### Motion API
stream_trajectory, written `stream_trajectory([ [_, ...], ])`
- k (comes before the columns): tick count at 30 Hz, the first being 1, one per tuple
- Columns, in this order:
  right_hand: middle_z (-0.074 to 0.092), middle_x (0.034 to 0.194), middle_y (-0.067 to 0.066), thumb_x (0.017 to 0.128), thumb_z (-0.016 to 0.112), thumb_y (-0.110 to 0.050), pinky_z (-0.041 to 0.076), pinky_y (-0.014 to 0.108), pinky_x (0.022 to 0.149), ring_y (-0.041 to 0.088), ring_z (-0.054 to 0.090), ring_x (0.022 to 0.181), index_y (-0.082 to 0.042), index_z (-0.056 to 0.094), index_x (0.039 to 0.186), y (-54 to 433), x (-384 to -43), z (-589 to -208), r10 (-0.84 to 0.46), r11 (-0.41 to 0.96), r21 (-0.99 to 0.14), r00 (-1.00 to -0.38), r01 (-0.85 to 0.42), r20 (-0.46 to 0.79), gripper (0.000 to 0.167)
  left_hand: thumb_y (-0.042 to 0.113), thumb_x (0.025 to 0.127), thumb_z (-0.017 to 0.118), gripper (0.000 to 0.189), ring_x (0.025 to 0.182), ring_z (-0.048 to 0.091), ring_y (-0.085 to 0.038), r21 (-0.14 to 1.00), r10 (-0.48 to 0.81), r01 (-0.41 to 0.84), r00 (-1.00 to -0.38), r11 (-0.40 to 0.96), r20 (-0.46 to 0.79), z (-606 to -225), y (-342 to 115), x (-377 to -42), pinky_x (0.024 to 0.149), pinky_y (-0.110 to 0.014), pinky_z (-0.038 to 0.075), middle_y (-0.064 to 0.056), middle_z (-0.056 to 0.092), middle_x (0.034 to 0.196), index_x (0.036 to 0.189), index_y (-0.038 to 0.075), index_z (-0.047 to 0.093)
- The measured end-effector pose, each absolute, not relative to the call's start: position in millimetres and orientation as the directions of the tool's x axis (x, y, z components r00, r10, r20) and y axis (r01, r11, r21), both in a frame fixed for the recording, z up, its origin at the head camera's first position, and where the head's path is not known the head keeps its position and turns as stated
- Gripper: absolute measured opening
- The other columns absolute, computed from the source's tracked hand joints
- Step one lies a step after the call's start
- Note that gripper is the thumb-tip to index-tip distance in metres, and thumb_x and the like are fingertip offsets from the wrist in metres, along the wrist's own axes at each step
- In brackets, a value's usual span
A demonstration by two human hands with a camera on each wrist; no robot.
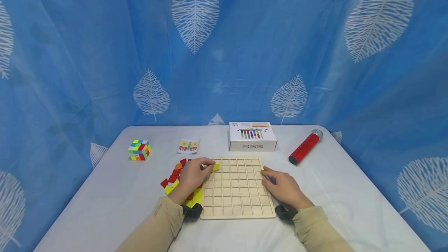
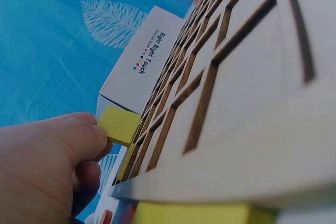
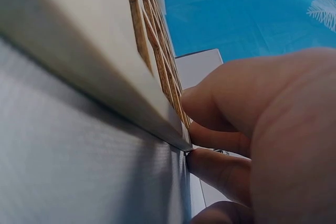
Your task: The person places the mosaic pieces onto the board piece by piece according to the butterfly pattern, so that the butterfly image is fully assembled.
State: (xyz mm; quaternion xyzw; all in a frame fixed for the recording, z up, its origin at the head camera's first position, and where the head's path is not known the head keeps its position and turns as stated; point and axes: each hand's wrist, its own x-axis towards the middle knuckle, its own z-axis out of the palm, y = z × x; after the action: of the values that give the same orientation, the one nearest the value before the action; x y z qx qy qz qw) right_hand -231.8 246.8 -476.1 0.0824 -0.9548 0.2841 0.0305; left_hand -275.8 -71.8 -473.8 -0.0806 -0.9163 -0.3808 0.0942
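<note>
Two beige sleeves (image 1: 150, 221) come in closest, each ending at one black wrist strap (image 1: 191, 210), and out of them two bare hands at work over one wooden grid board (image 1: 238, 191): seven shallow square cells along its near row, pale, smooth wood, thin raised dividers. One yellow tile (image 1: 216, 167), flat and square, sits pinched between thumb and forefinger of the left hand (image 1: 192, 176), right at those fingertips, over the board's far left corner; whether it touches the wood, I can't tell. Across to the right hand (image 1: 285, 186): bent fingers and thumb grip the board's right edge. Beside the left forearm, loose pieces (image 1: 171, 179) in red, yellow and orange, squares and a disc among them, too overlapped to count. Farther back, one glossy puzzle cube (image 1: 139, 150), one printed card (image 1: 189, 146), one white cardboard box (image 1: 252, 137) lettered "Right Right Touch", and one glittery red cylinder (image 1: 303, 149) with a clear end, all on a white tablecloth (image 1: 87, 209) before a leaf-patterned blue curtain (image 1: 245, 49).
</note>
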Motion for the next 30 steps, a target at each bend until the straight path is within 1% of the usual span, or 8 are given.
stream_trajectory([
  [3, 0.059, 0.149, 0.007, 0.098, 0.066, -0.026, 0.042, 0.055, 0.112, 0.036, 0.052, 0.139, -0.01, 0.069, 0.134, 246.7, -230.6, -475.6, -0.134, 0.825, -0.539, -0.985, -0.17, 0.106, 0.04, 0.026, 0.093, 0.078, 0.015, 0.075, 0.058, -0.009, 0.635, 0.115, 0.248, -0.963, 0.732, 0.244, -471.5, -70.4, -275.3, 0.064, -0.024, 0.047, 0.008, 0.076, 0.105, 0.108, 0.028, 0.081],
  [5, 0.059, 0.149, 0.007, 0.098, 0.066, -0.026, 0.041, 0.055, 0.112, 0.036, 0.052, 0.14, -0.009, 0.069, 0.134, 246.7, -229.9, -475.3, -0.131, 0.823, -0.543, -0.986, -0.167, 0.105, 0.04, 0.026, 0.093, 0.077, 0.015, 0.076, 0.058, -0.009, 0.612, 0.145, 0.268, -0.959, 0.744, 0.243, -470.6, -69.7, -275.6, 0.065, -0.024, 0.047, 0.007, 0.076, 0.107, 0.108, 0.028, 0.081],
  [10, 0.059, 0.148, 0.008, 0.098, 0.066, -0.025, 0.041, 0.055, 0.113, 0.036, 0.052, 0.139, -0.008, 0.069, 0.134, 245.6, -229.2, -474.9, -0.134, 0.818, -0.55, -0.985, -0.171, 0.108, 0.04, 0.026, 0.095, 0.076, 0.015, 0.075, 0.057, -0.008, 0.573, 0.214, 0.316, -0.947, 0.756, 0.24, -470.6, -69.6, -276.4, 0.063, -0.023, 0.047, 0.008, 0.075, 0.109, 0.109, 0.029, 0.08],
  [14, 0.059, 0.148, 0.008, 0.098, 0.066, -0.025, 0.041, 0.055, 0.113, 0.036, 0.052, 0.139, -0.008, 0.068, 0.135, 244.6, -228.8, -474.3, -0.14, 0.817, -0.549, -0.985, -0.175, 0.105, 0.04, 0.026, 0.095, 0.076, 0.018, 0.077, 0.059, -0.008, 0.535, 0.243, 0.343, -0.937, 0.772, 0.25, -469.8, -70.1, -276.5, 0.062, -0.023, 0.048, 0.008, 0.074, 0.109, 0.112, 0.03, 0.08],
  [20, 0.058, 0.149, 0.008, 0.098, 0.066, -0.025, 0.041, 0.056, 0.112, 0.037, 0.051, 0.14, -0.008, 0.068, 0.135, 244.9, -228.8, -471.8, -0.136, 0.821, -0.546, -0.986, -0.167, 0.096, 0.04, 0.03, 0.094, 0.076, 0.022, 0.087, 0.067, -0.01, 0.457, 0.262, 0.353, -0.931, 0.816, 0.253, -468.7, -68.8, -279.6, 0.064, -0.023, 0.048, 0.01, 0.074, 0.111, 0.115, 0.033, 0.079],
  [23, 0.058, 0.149, 0.009, 0.099, 0.066, -0.025, 0.041, 0.056, 0.113, 0.037, 0.051, 0.14, -0.008, 0.068, 0.135, 245.2, -229.0, -471.0, -0.135, 0.821, -0.546, -0.986, -0.165, 0.094, 0.04, 0.03, 0.094, 0.077, 0.022, 0.089, 0.068, -0.012, 0.452, 0.264, 0.353, -0.932, 0.819, 0.249, -468.5, -67.5, -281.1, 0.063, -0.023, 0.048, 0.009, 0.074, 0.114, 0.115, 0.032, 0.079],
  [26, 0.058, 0.149, 0.009, 0.099, 0.066, -0.024, 0.041, 0.056, 0.113, 0.037, 0.051, 0.14, -0.008, 0.068, 0.135, 245.1, -229.0, -471.1, -0.138, 0.817, -0.553, -0.986, -0.167, 0.094, 0.04, 0.029, 0.093, 0.077, 0.023, 0.095, 0.069, -0.013, 0.444, 0.27, 0.355, -0.931, 0.823, 0.244, -468.5, -67.3, -281.5, 0.066, -0.024, 0.05, 0.009, 0.074, 0.115, 0.116, 0.032, 0.079],
  [30, 0.058, 0.149, 0.009, 0.098, 0.066, -0.024, 0.041, 0.056, 0.113, 0.037, 0.051, 0.14, -0.008, 0.068, 0.135, 244.7, -229.1, -472.3, -0.138, 0.813, -0.557, -0.986, -0.167, 0.095, 0.04, 0.029, 0.095, 0.075, 0.027, 0.108, 0.07, -0.018, 0.399, 0.298, 0.37, -0.926, 0.839, 0.232, -466.6, -68.0, -279.2, 0.082, -0.033, 0.057, 0.008, 0.075, 0.119, 0.121, 0.031, 0.078],
])
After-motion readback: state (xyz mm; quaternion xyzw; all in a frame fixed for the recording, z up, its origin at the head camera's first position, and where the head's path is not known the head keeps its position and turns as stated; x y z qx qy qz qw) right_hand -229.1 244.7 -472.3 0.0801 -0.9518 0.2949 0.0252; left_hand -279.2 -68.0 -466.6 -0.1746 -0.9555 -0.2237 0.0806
